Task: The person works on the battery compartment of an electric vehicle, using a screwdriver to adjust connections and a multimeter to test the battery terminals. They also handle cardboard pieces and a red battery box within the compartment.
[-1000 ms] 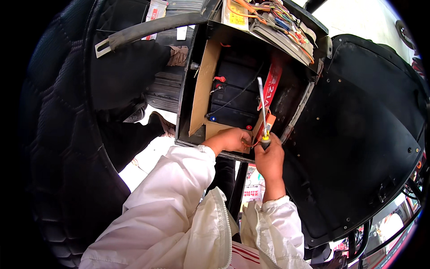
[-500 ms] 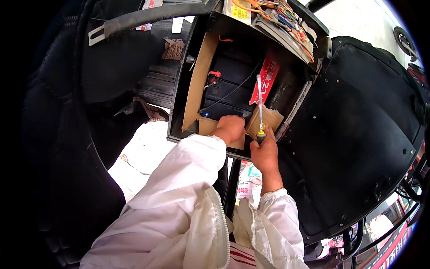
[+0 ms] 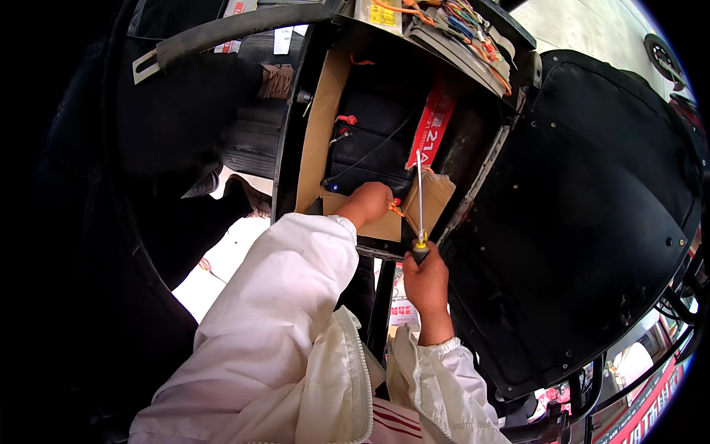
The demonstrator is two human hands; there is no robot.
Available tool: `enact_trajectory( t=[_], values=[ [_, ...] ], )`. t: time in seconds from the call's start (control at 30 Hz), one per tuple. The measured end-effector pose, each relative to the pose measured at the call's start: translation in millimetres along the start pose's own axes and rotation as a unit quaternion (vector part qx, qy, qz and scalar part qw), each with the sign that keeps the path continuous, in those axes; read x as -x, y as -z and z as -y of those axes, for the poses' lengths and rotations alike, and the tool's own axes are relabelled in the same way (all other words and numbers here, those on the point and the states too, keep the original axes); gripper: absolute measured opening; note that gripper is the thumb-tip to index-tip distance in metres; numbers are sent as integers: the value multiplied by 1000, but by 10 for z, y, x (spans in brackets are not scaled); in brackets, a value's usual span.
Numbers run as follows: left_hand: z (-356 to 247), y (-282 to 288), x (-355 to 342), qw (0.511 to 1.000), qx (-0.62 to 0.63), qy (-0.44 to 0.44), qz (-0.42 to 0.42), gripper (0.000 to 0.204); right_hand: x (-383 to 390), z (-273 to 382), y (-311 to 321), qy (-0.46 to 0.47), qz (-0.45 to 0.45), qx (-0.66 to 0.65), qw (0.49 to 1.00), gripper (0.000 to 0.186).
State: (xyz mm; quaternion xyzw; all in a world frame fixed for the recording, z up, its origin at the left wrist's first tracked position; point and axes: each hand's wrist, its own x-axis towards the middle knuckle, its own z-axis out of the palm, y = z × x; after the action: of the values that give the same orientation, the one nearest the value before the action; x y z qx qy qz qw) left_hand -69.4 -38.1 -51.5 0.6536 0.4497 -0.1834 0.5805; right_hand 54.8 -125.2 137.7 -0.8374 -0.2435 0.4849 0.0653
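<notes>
My right hand (image 3: 427, 285) grips a screwdriver (image 3: 421, 203) by its dark and yellow handle, the long metal shaft pointing away from me over the battery box. Its tip is near a red printed cardboard strip (image 3: 435, 122) and appears to touch nothing. My left hand (image 3: 370, 203) is closed at the near end of the box, its fingertips pinching an orange wire (image 3: 397, 210) beside a small red cap. Under and beyond it lie black batteries (image 3: 366, 152), with a red-capped terminal (image 3: 346, 119) and a blue one (image 3: 333, 187). The left fingers are partly hidden.
Cardboard liner (image 3: 318, 140) lines the box's left wall; a torn cardboard flap (image 3: 433, 196) stands on the right. Bundled coloured wires (image 3: 473, 29) top the far end. A black seat panel (image 3: 577, 222) lies open at right. A strap with a metal end (image 3: 145, 68) hangs upper left.
My right hand has drawn the screwdriver back toward me, off the cardboard flap. My left hand has shifted slightly, and the orange wire and red cap now show at its fingertips.
</notes>
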Motion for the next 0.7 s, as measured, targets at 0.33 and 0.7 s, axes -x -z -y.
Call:
enact_trajectory(
  t=[0.33,0.7],
  values=[
    [-77,72,148,984,164,37,-61,14,539,-184,115,-49,97,-7,994,44],
    [-76,467,485,728,670,63,128,19,720,-116,312,8,68,-24,997,40]
  ],
)
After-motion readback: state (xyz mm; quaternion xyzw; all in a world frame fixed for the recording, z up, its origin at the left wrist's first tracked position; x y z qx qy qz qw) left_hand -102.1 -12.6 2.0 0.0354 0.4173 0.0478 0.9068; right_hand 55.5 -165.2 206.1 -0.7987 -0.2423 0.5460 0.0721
